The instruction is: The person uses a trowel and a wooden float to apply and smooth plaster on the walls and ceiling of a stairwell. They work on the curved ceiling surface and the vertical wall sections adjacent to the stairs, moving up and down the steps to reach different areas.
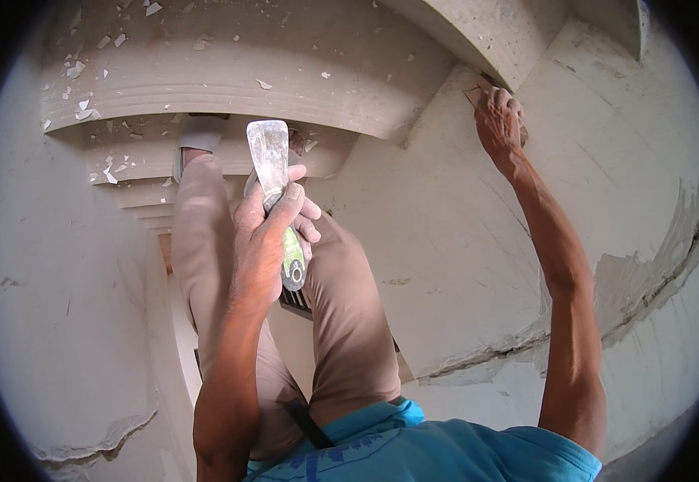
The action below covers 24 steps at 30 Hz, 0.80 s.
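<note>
My left hand (pixel 273 229) is wrapped round the green and grey handle of a putty knife (pixel 269 153). Its worn, whitish blade points up and away from me, in front of my legs. At the far right, my right hand (pixel 500 120) reaches out with curled fingers against the pale wall (pixel 446 233), just below the end of a stair tread (pixel 490 36). Something small seems to be gripped there, with a thin dark edge beside the fingers, but the hand hides most of it.
Curved stair steps (pixel 245 72) rise ahead, strewn with white flakes (pixel 76 68). One grey-shod foot (pixel 202 132) stands on a lower step. A long crack (pixel 478 361) with grey patching runs along the right wall; another crack (pixel 100 451) marks the lower left.
</note>
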Tool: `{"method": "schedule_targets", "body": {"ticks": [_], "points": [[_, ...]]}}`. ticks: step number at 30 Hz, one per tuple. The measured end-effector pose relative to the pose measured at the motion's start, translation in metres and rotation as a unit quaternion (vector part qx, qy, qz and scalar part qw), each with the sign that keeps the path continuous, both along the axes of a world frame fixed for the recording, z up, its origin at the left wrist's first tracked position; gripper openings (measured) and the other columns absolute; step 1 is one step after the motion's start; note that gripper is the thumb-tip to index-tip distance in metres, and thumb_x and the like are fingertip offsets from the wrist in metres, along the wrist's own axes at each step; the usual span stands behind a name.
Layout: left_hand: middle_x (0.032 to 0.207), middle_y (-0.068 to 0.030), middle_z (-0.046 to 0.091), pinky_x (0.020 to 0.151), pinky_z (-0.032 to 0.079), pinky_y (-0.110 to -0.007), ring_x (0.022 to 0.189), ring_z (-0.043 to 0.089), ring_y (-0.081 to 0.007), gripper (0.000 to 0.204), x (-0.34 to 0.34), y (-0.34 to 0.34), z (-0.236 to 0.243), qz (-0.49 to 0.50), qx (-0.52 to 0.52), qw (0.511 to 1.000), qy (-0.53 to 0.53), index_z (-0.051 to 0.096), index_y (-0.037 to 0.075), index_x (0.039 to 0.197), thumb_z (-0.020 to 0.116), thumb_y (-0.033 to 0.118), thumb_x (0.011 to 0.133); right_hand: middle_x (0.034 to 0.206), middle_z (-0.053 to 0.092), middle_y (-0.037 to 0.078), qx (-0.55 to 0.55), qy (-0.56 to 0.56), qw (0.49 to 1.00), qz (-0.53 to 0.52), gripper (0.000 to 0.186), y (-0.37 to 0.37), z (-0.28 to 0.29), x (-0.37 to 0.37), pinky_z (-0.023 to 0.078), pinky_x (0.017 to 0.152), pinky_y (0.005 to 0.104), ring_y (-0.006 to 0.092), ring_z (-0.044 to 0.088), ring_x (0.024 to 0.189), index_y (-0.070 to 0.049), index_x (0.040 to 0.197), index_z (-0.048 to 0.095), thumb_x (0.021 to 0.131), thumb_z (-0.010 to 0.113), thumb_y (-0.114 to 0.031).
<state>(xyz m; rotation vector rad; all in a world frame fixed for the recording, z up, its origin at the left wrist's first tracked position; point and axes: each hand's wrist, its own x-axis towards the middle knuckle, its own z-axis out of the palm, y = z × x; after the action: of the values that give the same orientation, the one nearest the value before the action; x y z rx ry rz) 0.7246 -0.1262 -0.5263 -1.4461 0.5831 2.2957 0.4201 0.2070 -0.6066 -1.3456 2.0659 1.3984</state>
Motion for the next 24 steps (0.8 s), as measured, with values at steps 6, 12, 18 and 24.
{"method": "schedule_targets", "body": {"ticks": [6,12,18,24], "points": [[0.086,-0.0101,0.063,0.050,0.049,-0.025,0.063,0.060,-0.0116,0.044,0.002,-0.001,-0.001,-0.006,-0.006,1.000,0.002,0.049,-0.004,0.134,0.057,0.022,0.100,0.097,0.059,0.009,0.017,0.007,0.999,0.039,0.021,-0.025,-0.010,0.004,0.049,0.068,0.0481,0.0281,0.056,0.096,-0.008,0.092,0.073,0.087,0.060,-0.024],[0.085,-0.0101,0.063,0.050,0.049,-0.025,0.063,0.060,-0.0119,0.043,0.000,0.002,0.000,0.005,-0.006,1.000,0.002,0.049,-0.004,0.134,0.056,0.021,0.100,0.099,0.058,0.008,-0.022,-0.012,1.000,0.012,0.023,-0.001,0.007,-0.006,0.051,0.070,0.0463,0.0266,0.057,0.096,-0.008,0.100,0.070,0.090,0.056,-0.024],[0.085,-0.0102,0.063,0.049,0.050,-0.025,0.063,0.060,-0.0120,0.043,0.000,0.004,0.000,-0.002,0.000,1.000,0.005,0.048,-0.004,0.135,0.056,0.020,0.100,0.100,0.063,0.011,0.079,-0.018,0.996,0.022,0.017,-0.026,-0.028,0.001,0.050,0.070,0.0476,0.0283,0.062,0.095,-0.009,0.094,0.073,0.090,0.059,-0.017],[0.085,-0.0101,0.063,0.049,0.050,-0.025,0.063,0.060,-0.0119,0.043,0.002,0.004,-0.001,0.004,-0.003,1.000,0.002,0.048,-0.004,0.135,0.056,0.020,0.100,0.099,0.063,0.011,0.002,-0.018,1.000,0.012,0.019,-0.021,-0.020,-0.001,0.051,0.073,0.0473,0.0284,0.061,0.097,-0.008,0.094,0.073,0.091,0.058,-0.020]]}}
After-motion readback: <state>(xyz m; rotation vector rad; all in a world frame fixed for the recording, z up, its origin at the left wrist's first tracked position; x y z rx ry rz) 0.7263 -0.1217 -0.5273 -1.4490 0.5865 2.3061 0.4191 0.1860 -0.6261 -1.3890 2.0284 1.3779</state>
